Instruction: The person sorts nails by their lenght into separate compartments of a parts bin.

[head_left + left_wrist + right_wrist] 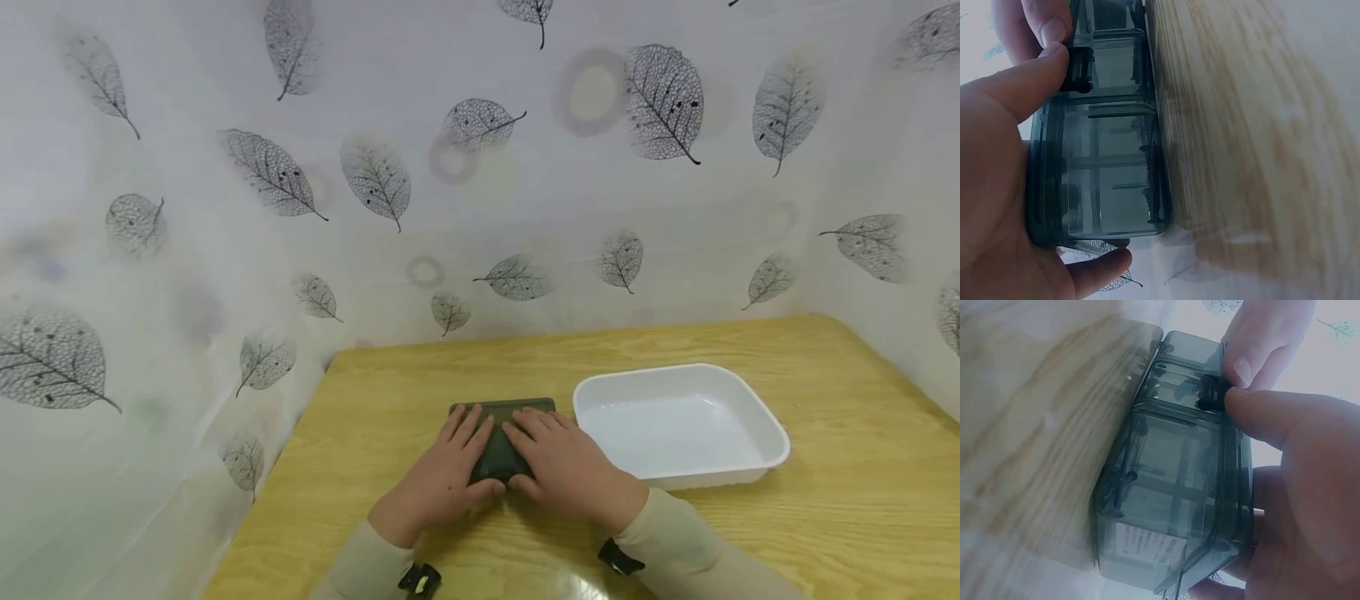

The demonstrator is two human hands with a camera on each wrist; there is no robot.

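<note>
A dark translucent plastic compartment box [498,454] sits on the table between both hands. The fingers of my left hand [442,479] lie straight over the left part of its lid, with the thumb along the front edge. Mirroring it, my right hand [570,471] rests on the lid's right part. In the left wrist view, thumb tips meet the box's black latch [1080,70]. Dividers and small dark screw-like pieces [1150,194] show through the wall. The right wrist view shows a white printed label [1147,544] near one end.
Right of the box stands a white rectangular plastic tray [678,479], close beside the right hand. The wood-grain table [360,417] meets a pale leaf-patterned sheet [517,200] at the back and sides. Black bands [621,557] are worn at both wrists.
</note>
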